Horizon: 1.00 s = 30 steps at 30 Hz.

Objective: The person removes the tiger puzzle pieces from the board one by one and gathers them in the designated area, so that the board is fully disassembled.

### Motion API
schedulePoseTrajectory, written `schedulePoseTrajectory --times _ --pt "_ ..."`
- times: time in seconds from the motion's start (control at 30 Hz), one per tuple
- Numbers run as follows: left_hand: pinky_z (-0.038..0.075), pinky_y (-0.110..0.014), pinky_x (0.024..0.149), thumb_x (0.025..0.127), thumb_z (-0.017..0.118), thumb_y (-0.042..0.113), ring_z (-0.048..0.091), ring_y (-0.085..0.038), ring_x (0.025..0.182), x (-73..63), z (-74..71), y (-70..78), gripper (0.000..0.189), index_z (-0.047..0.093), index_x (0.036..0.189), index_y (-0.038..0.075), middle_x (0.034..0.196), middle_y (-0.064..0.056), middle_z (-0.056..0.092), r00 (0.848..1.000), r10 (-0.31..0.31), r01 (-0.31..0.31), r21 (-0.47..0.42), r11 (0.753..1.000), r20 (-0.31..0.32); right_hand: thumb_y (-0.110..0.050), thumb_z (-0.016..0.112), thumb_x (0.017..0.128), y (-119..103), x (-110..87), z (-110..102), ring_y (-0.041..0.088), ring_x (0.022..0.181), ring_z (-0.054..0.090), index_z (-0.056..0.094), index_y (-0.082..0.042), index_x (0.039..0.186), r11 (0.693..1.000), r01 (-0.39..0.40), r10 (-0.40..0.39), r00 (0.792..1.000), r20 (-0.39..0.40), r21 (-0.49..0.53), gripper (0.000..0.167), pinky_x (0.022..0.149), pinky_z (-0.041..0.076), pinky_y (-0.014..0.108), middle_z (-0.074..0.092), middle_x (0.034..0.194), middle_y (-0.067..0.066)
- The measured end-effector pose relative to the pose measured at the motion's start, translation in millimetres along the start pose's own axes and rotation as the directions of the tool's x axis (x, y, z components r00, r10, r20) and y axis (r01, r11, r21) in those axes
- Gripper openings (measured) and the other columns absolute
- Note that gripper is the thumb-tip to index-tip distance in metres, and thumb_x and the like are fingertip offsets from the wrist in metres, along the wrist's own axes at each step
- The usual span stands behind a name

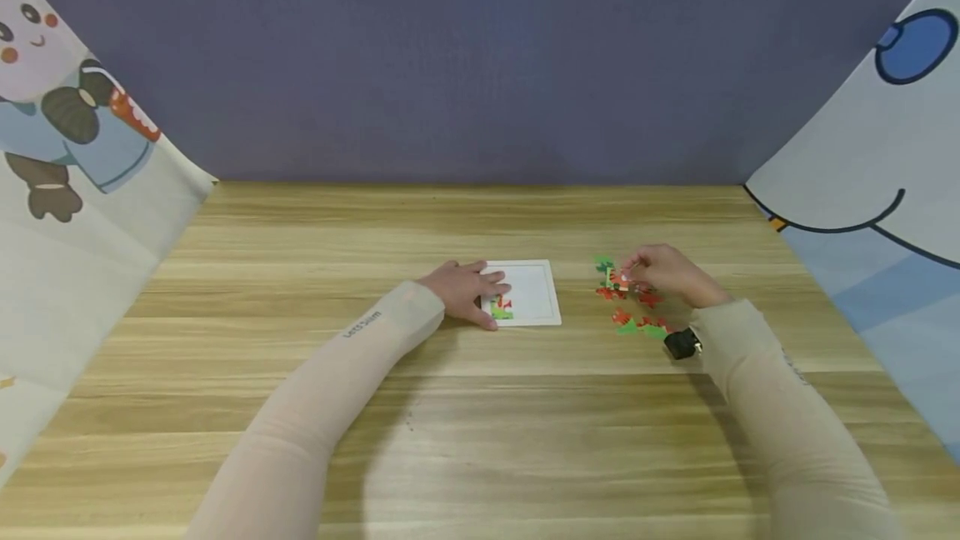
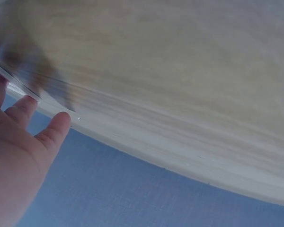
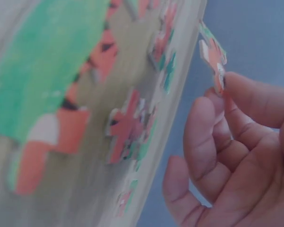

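A white puzzle board (image 1: 534, 294) with a raised frame lies flat on the table, a few joined green and red pieces (image 1: 500, 307) in its near left corner. My left hand (image 1: 463, 290) rests on the board's left edge with spread fingers; in the left wrist view its fingertips (image 2: 61, 122) touch at the edge. Above the loose pieces on the right, my right hand (image 1: 667, 271) pinches an orange and green puzzle piece (image 3: 215, 59) between thumb and finger. Below it several red and green puzzle pieces (image 1: 651, 328) lie scattered on the wood.
The wood-grain table (image 1: 480, 440) ends at a dark blue panel (image 1: 480, 65) at the back. Cartoon-printed cloth walls (image 1: 82, 148) stand at both sides. A small black device (image 1: 681, 344) sits at the right wrist, just beside the nearest loose pieces.
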<state>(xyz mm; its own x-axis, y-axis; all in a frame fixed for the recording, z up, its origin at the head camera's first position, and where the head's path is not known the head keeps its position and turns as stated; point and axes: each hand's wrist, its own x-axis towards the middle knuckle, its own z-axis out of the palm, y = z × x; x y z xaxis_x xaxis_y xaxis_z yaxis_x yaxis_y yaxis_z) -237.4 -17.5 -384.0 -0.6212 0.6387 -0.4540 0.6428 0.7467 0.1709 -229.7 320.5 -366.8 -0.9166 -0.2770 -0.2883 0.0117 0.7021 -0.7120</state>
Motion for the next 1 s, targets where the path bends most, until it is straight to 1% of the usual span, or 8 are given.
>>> schedulePoseTrajectory --times 0.13,0.23,0.4,0.57,0.83,1.0 --pt "0.012 -0.054 0.114 0.088 0.056 0.060 0.004 -0.022 0.146 0.7 -0.8 2.7 0.078 0.024 0.153 0.030 0.159 0.008 0.012 1.000 -0.011 0.011 0.007 1.000 0.018 -0.004 0.056 0.093 6.7 -3.2 -2.5 0.015 0.067 0.055 0.059 0.012 0.104 1.000 0.009 -0.010 1.000 -0.015 -0.024 0.021 0.064 0.047 0.028 0.062 0.075 0.004" --pt "0.011 -0.053 0.114 0.088 0.055 0.060 0.002 -0.022 0.146 -0.6 -1.2 4.1 0.078 0.022 0.153 0.031 0.159 0.009 0.010 0.999 -0.025 0.024 0.017 1.000 0.025 -0.005 0.057 0.093 10.3 -6.5 -5.6 0.013 0.066 0.054 0.060 0.013 0.105 1.000 0.012 -0.013 1.000 -0.025 -0.024 0.022 0.065 0.047 0.027 0.062 0.074 0.002" --pt "0.010 -0.052 0.115 0.089 0.054 0.059 0.001 -0.021 0.146 -2.7 -3.4 8.0 0.078 0.021 0.153 0.031 0.159 0.009 0.008 0.999 -0.035 0.034 0.024 0.999 0.028 -0.006 0.058 0.093 19.6 -13.4 -12.8 0.009 0.068 0.056 0.059 0.016 0.106 1.000 0.009 -0.010 0.999 -0.042 -0.008 0.025 0.066 0.050 0.026 0.065 0.084 0.003" --pt "0.010 -0.052 0.115 0.088 0.055 0.059 0.004 -0.020 0.146 -3.6 -6.7 10.9 0.077 0.023 0.153 0.031 0.158 0.009 0.011 0.999 -0.044 0.043 0.042 0.998 0.031 -0.004 0.059 0.093 28.4 -17.5 -17.7 0.008 0.071 0.058 0.057 0.018 0.107 1.000 -0.002 0.002 0.998 -0.055 0.002 0.027 0.066 0.051 0.024 0.067 0.090 0.006" --pt "0.012 -0.051 0.115 0.088 0.057 0.059 0.008 -0.020 0.146 -3.6 -10.9 12.6 0.076 0.027 0.152 0.032 0.158 0.010 0.014 0.998 -0.048 0.047 0.055 0.997 0.027 -0.005 0.058 0.094 38.3 -25.5 -24.3 0.009 0.072 0.057 0.056 0.019 0.110 0.999 -0.052 0.051 0.997 -0.061 -0.009 0.029 0.067 0.051 0.025 0.066 0.093 0.009" --pt "0.013 -0.052 0.114 0.088 0.056 0.060 0.007 -0.020 0.146 -0.8 -6.5 12.8 0.076 0.026 0.152 0.032 0.158 0.010 0.013 0.999 -0.040 0.039 0.054 0.998 0.026 -0.004 0.057 0.094 46.8 -28.8 -29.1 0.008 0.070 0.057 0.054 0.021 0.110 0.998 -0.061 0.061 0.996 -0.068 -0.003 0.029 0.065 0.051 0.024 0.066 0.092 0.009"
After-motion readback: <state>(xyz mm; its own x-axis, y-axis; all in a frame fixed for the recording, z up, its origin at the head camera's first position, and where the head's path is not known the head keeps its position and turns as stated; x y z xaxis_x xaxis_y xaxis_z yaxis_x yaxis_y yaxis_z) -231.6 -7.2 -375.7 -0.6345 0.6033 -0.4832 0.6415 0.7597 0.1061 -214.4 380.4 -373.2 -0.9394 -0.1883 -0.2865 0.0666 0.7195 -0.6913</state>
